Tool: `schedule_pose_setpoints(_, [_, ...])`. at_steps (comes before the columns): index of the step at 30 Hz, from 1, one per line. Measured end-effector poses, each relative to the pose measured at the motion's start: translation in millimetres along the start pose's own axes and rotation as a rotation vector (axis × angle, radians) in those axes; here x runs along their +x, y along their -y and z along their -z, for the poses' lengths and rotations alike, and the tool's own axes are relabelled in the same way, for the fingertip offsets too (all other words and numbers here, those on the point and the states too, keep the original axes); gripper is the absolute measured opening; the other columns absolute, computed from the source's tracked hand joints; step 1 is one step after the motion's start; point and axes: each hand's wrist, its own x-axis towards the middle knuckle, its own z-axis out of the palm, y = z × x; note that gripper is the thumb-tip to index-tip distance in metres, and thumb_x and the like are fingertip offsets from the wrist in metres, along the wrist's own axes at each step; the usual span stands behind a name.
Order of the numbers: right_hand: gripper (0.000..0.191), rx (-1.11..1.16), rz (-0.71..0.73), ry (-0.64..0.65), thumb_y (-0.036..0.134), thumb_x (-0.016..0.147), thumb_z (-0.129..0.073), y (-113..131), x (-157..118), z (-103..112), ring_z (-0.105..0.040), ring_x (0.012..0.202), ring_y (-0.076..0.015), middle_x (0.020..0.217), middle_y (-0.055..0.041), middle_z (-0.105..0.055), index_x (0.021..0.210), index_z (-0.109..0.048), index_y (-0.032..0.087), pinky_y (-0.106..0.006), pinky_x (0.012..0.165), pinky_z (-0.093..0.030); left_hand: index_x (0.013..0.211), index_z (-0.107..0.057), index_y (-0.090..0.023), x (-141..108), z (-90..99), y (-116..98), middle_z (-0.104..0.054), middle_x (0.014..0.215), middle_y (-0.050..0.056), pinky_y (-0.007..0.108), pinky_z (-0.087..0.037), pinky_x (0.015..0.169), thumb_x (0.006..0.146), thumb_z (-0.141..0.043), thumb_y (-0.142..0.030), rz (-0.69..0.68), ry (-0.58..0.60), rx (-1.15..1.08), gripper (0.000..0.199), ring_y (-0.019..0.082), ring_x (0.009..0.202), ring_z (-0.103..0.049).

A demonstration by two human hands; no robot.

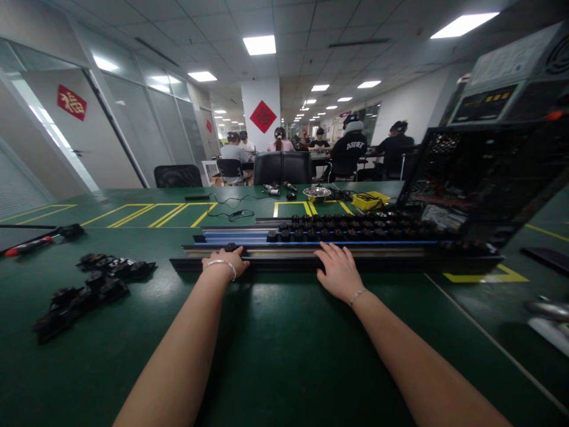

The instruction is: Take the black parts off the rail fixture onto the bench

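My left hand (225,261) is closed over the left part of a long metal rail assembly, with its fingers around a small black block (231,246). Part of that block is hidden behind the fingers. My right hand (340,271) lies on the same rails with its fingers spread, fingertips near a blue strip (382,243). The long black front rail (284,264) runs sideways under both hands. Behind it, rows of small black blocks (302,235) sit along the rails, mostly to the right.
Loose black parts (84,296) lie at the left, near a red-handled tool (31,245). An open black computer case (457,178) stands at the right. Farther back are a metal bowl (317,193), a yellow tray (370,200) and cables (240,213). Several people sit beyond.
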Motion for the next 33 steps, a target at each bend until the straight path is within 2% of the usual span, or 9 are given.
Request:
schedule_pose_setpoints(7, [0.042,-0.01,0.003,-0.008,0.025,0.077,-0.046,0,0,-1,-0.032,0.128,-0.0238,0.139,-0.0055,-0.042,0.118,-0.055,0.022,-0.046,0.108,-0.016,0.139,-0.029,-0.037,5,-0.4,6,-0.036,0.144,0.012,0.054,-0.035,0.093,0.074,-0.038,-0.065,-0.012,-0.006,0.013,0.071,0.038,0.125,-0.038])
schedule_pose_setpoints(13, [0.041,-0.009,0.004,-0.011,0.025,0.076,-0.046,0,0,-1,-0.032,0.128,-0.0237,0.139,-0.0059,-0.043,0.116,-0.055,0.022,-0.046,0.108,-0.016,0.139,-0.029,-0.036,16,-7.7,16,-0.039,0.142,0.012,0.049,-0.036,0.093,0.074,-0.035,-0.067,-0.028,-0.022,0.021,0.073,0.034,0.124,-0.041])
schedule_pose_setpoints(23, [0.041,-0.007,0.0,-0.005,0.025,0.076,-0.046,0,0,0,-0.032,0.128,-0.0237,0.139,-0.0054,-0.043,0.116,-0.055,0.022,-0.046,0.108,-0.016,0.136,-0.036,-0.037,21,-8.3,22,-0.048,0.135,0.01,0.048,-0.038,0.093,0.069,-0.042,-0.069,-0.044,-0.062,0.004,0.075,0.033,0.118,-0.048])
schedule_pose_setpoints(33, [0.04,-0.001,-0.003,0.001,0.025,0.077,-0.045,0,0,0,-0.031,0.129,-0.0234,0.139,-0.0054,-0.043,0.115,-0.056,0.022,-0.046,0.108,-0.015,0.138,-0.033,-0.035,16,-2.8,25,-0.044,0.139,0.01,0.05,-0.034,0.096,0.072,-0.033,-0.072,-0.007,-0.031,-0.005,0.076,0.034,0.124,-0.041])
